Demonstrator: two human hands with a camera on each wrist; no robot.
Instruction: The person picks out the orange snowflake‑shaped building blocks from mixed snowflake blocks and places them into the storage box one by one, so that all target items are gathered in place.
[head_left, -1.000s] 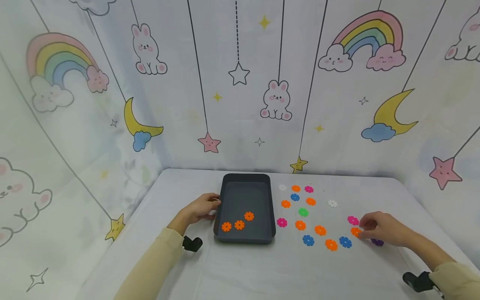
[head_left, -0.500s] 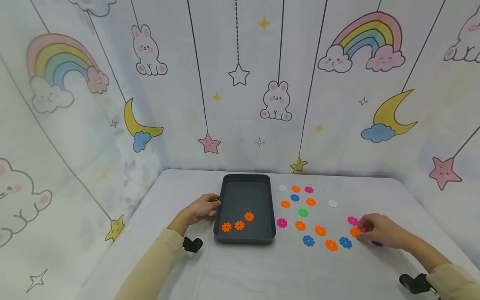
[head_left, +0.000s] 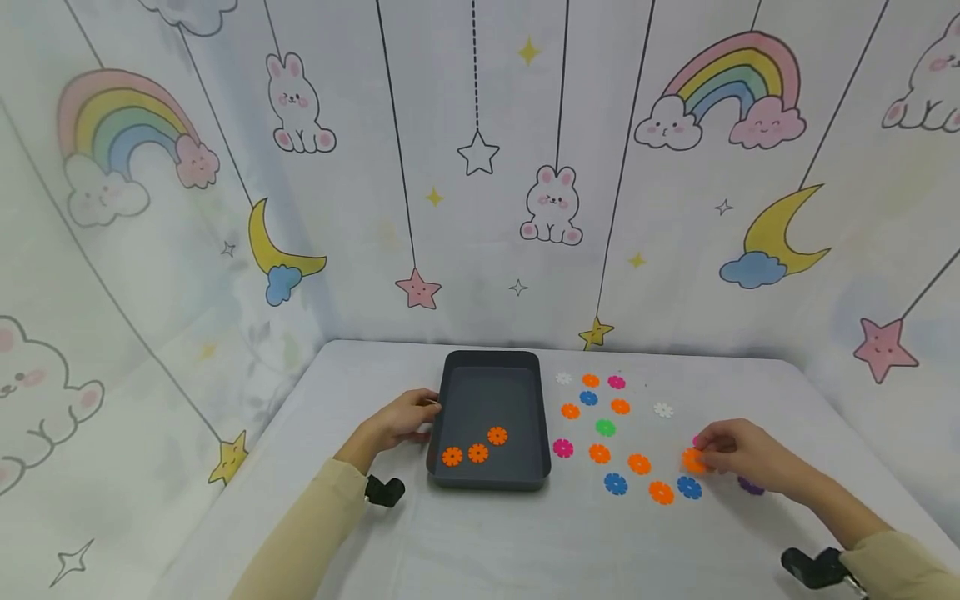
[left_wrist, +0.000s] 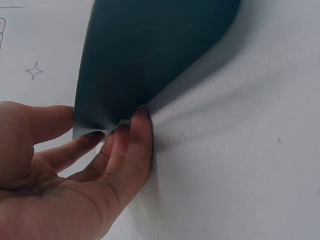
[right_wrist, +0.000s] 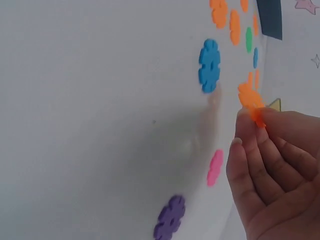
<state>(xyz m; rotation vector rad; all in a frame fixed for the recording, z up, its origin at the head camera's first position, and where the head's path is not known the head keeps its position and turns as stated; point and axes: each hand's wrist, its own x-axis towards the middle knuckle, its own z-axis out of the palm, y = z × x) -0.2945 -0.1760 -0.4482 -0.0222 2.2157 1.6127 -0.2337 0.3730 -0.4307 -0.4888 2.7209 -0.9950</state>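
In the head view, my right hand (head_left: 750, 457) pinches an orange snowflake-shaped plastic disc (head_left: 694, 461) between thumb and fingertips. The right wrist view shows this disc (right_wrist: 250, 98) raised off the white tabletop. A pink disc (right_wrist: 215, 167) and a purple disc (right_wrist: 170, 218) lie on the cloth below that hand. My left hand (head_left: 399, 417) holds the left side of a dark grey rectangular tray (head_left: 491, 392). In the left wrist view, its thumb is at the tray's rim and the fingertips meet the tray wall (left_wrist: 150, 45). Inside the tray lie 3 orange discs (head_left: 478, 453).
Right of the tray, several loose discs are spread on the white cloth, among them a blue disc (head_left: 689, 487), a green disc (head_left: 605, 427) and a white disc (head_left: 663, 410). A printed curtain (head_left: 480, 225) rises behind the table (head_left: 480, 542).
My right hand has picked up the orange disc from the cloth and moved slightly left with it. The left hand stays at the tray.
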